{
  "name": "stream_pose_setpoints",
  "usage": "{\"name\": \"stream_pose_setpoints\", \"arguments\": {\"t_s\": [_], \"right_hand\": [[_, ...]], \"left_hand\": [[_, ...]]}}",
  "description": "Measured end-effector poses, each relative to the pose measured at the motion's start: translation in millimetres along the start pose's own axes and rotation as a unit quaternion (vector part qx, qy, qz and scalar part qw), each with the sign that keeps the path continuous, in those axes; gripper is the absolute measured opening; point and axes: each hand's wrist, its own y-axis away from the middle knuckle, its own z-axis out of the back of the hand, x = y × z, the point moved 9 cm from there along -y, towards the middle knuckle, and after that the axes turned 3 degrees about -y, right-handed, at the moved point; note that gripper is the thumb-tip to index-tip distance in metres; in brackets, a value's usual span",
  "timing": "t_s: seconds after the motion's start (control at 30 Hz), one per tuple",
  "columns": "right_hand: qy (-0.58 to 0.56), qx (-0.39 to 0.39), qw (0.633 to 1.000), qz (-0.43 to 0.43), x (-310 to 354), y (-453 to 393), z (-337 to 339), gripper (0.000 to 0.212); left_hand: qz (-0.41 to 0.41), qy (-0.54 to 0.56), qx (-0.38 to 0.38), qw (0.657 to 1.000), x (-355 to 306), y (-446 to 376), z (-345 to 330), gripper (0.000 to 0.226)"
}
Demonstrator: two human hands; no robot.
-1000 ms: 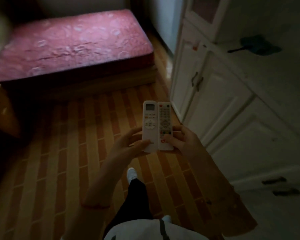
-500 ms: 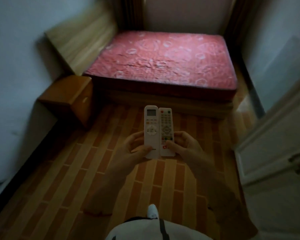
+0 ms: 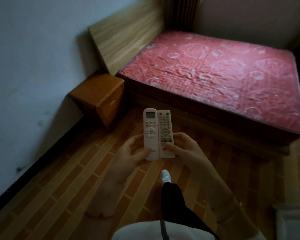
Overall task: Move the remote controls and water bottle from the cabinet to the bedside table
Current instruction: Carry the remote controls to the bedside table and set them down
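Observation:
Two white remote controls are held side by side in front of me, upright and touching. My left hand [image 3: 130, 151] grips the remote with a small screen [image 3: 151, 130] at its lower end. My right hand [image 3: 185, 148] grips the remote with many small buttons [image 3: 165, 130], thumb on its lower face. The wooden bedside table [image 3: 97, 94] stands ahead and to the left, against the wall beside the bed, with nothing visible on its top. No water bottle is in view.
A bed with a red patterned mattress [image 3: 215, 75] and a wooden headboard [image 3: 126, 37] fills the upper right. A white wall [image 3: 33, 66] runs along the left. The floor [image 3: 68, 179] is brick-patterned. A white cabinet edge [image 3: 293, 222] shows at the lower right.
The view has swung left, away from the white cabinet, and the bedside table and bed have come closer. Both hands keep the same hold on the two remotes.

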Motion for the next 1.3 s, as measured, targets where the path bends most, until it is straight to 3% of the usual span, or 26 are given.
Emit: {"name": "stream_pose_setpoints", "arguments": {"t_s": [0.37,0.67,0.83,1.2,1.3], "right_hand": [[0.073,0.133,0.988,0.036,136.4,-242.0,-23.8,0.034],[0.102,0.226,0.969,0.010,159.3,-393.5,-99.5,0.032],[0.103,0.264,0.959,-0.017,158.6,-484.6,-160.5,0.032],[0.161,0.296,0.940,-0.054,175.5,-709.1,-335.9,0.027],[0.186,0.303,0.933,-0.059,173.9,-754.7,-373.5,0.030]], "left_hand": [[-0.037,0.068,-0.131,0.988,-98.2,-202.9,40.9,0.041],[-0.027,0.077,-0.234,0.969,-118.1,-309.9,123.3,0.045],[-0.014,0.089,-0.276,0.957,-115.1,-382.4,192.3,0.049],[0.050,0.071,-0.367,0.926,-128.9,-554.2,393.5,0.082],[0.067,0.089,-0.384,0.917,-126.2,-588.7,433.2,0.078]]}}
